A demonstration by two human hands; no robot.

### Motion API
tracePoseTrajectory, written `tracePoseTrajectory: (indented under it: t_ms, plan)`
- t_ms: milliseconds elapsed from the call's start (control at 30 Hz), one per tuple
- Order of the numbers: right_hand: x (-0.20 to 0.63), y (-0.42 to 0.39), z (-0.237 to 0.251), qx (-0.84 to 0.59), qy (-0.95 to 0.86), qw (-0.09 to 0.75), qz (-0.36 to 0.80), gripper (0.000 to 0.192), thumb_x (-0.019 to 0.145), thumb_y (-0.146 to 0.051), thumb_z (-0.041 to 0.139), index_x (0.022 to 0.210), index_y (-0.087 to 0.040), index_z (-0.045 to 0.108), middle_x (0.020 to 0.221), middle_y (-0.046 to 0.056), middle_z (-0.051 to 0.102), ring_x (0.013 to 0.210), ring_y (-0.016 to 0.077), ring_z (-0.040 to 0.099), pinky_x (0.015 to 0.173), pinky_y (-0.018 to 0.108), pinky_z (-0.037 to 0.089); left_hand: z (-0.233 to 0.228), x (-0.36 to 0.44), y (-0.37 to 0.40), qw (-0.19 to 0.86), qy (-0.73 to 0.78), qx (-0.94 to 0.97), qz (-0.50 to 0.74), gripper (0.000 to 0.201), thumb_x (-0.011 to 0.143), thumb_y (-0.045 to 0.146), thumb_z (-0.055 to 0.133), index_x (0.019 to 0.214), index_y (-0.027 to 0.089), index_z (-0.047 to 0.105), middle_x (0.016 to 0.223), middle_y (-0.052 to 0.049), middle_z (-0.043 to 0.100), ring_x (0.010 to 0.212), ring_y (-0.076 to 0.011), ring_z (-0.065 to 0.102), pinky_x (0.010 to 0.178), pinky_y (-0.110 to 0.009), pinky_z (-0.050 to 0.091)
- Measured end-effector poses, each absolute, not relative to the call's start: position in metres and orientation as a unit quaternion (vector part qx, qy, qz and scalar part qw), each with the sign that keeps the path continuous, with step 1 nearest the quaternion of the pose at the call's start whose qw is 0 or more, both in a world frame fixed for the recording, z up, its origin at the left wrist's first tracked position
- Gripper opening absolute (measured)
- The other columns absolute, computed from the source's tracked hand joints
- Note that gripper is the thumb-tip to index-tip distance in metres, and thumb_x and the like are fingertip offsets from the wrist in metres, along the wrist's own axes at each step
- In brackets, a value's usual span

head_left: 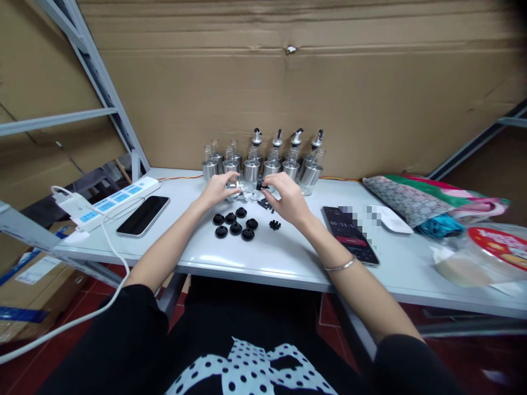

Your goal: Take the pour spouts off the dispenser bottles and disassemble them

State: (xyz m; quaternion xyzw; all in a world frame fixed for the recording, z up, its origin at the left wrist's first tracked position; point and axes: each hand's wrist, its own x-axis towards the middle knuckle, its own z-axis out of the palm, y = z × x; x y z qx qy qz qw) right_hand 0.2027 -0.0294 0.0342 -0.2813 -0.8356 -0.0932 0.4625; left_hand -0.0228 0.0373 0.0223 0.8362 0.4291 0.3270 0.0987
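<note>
My left hand [220, 189] is curled with thumb and index finger around a small silvery part, whose exact kind I cannot make out. Between the fingertips of my right hand [286, 197] is a small black part [259, 184], possibly a stopper. Under and between both hands lies a pile of small silvery pieces [250, 195]. Slim black pieces [265, 204] lie beside it. Nearer to me, several black ribbed stoppers [235, 228] are spread on the white table [206, 255]. A cluster of tiny black caps [275, 224] sits below my right hand.
Glass bottles with steel sleeves [252, 170] stand in rows at the back, some with pourers [296, 137]. A power strip [119, 202] and a phone [144, 215] lie left. At right are a phone with a timer [349, 233], a white mouse-like object [393, 220], a bag [428, 200] and a tub [494, 255].
</note>
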Motion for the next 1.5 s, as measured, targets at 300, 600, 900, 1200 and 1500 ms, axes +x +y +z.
tracePoseTrajectory:
  t_ms: [300, 600, 900, 1200, 1500]
  plan:
    - [0.199, -0.033, 0.033, -0.287, -0.85, 0.433, -0.08, 0.007, 0.089, -0.023, 0.052, 0.093, -0.021, 0.058, 0.088, 0.008, 0.066, 0.083, 0.0232, 0.058, 0.075, 0.037, 0.046, -0.004, -0.023, 0.05, 0.06, 0.386, 0.891, 0.232, 0.049, 0.078, 0.042, 0.066, 0.118, 0.016, 0.053, 0.119, -0.013, 0.061, 0.113, -0.0267, 0.054, 0.097, -0.039, 0.041]
    - [0.201, -0.026, 0.025, -0.292, -0.9, 0.323, -0.031, 0.013, 0.087, -0.014, 0.054, 0.095, -0.018, 0.063, 0.092, 0.009, 0.067, 0.086, 0.0228, 0.056, 0.078, 0.037, 0.047, -0.014, -0.017, 0.048, 0.063, 0.362, 0.904, 0.219, 0.047, 0.089, 0.045, 0.049, 0.125, 0.015, 0.049, 0.129, -0.015, 0.052, 0.123, -0.0264, 0.046, 0.105, -0.042, 0.036]
    - [0.193, -0.022, 0.008, -0.313, -0.927, 0.207, 0.027, 0.034, 0.075, 0.008, 0.05, 0.092, -0.014, 0.069, 0.091, 0.01, 0.069, 0.088, 0.0219, 0.059, 0.082, 0.037, 0.047, -0.009, -0.018, 0.044, 0.032, 0.376, 0.914, 0.149, 0.058, 0.086, 0.047, 0.053, 0.133, 0.013, 0.048, 0.147, -0.018, 0.036, 0.139, -0.0302, 0.029, 0.114, -0.045, 0.025]
    - [0.189, -0.027, 0.006, -0.381, -0.904, 0.173, 0.088, 0.043, 0.075, 0.003, 0.055, 0.114, -0.013, 0.064, 0.106, 0.014, 0.069, 0.095, 0.0231, 0.064, 0.087, 0.037, 0.048, -0.007, -0.013, 0.04, 0.041, 0.394, 0.913, 0.094, 0.063, 0.092, 0.051, 0.04, 0.142, 0.014, 0.037, 0.153, -0.016, 0.025, 0.145, -0.0279, 0.017, 0.117, -0.043, 0.019]
    - [0.183, -0.033, 0.006, -0.345, -0.889, 0.226, 0.2, 0.046, 0.076, 0.005, 0.046, 0.116, -0.012, 0.062, 0.109, 0.011, 0.069, 0.098, 0.0194, 0.066, 0.085, 0.034, 0.053, -0.005, -0.015, 0.039, 0.049, 0.397, 0.911, 0.105, 0.058, 0.092, 0.043, 0.044, 0.14, 0.011, 0.04, 0.152, -0.017, 0.028, 0.144, -0.0273, 0.022, 0.117, -0.042, 0.021]
